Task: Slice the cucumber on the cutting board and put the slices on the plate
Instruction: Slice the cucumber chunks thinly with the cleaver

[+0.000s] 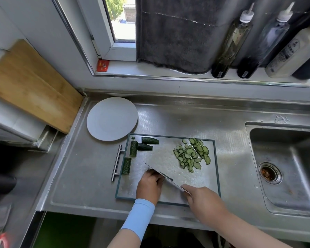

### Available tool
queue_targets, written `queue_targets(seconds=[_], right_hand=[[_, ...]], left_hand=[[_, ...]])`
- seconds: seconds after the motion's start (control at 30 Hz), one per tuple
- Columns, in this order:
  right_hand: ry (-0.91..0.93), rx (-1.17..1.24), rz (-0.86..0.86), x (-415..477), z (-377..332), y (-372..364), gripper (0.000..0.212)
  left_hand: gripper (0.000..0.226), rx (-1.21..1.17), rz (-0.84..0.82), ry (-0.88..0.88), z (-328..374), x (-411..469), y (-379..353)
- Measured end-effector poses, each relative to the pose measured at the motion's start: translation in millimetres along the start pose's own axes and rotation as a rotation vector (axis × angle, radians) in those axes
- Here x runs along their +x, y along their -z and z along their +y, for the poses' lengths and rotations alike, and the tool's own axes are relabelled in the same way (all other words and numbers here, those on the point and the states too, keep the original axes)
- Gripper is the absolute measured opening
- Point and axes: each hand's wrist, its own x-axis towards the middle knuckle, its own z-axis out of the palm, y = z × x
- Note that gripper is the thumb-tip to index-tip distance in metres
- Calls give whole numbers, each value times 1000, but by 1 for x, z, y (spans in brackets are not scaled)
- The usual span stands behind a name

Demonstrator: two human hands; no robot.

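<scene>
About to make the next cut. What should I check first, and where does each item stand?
1. Right hand grips knife: ok.
2. Left hand beside the blade, fingers curled: ok.
3. Anything pinned under left hand: cannot tell, hidden.
4. Slices piled apart from the blade: ok.
5. Plate beside board, bare and ready: ok.
6. Four uncut pieces waiting on board's left: ok.

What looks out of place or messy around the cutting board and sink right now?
Nothing is spilled or damaged. One cucumber chunk sits on the left edge of the cutting board, where it might slip off, and brownish scraps lie in the sink drain.
</scene>
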Motion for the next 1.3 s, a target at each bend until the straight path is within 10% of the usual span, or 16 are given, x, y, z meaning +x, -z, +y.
queue_targets(seconds=[1.3], right_hand=[[6, 5, 4, -6, 3, 1, 10]], left_hand=[[17, -35, 39, 25, -6, -5, -8]])
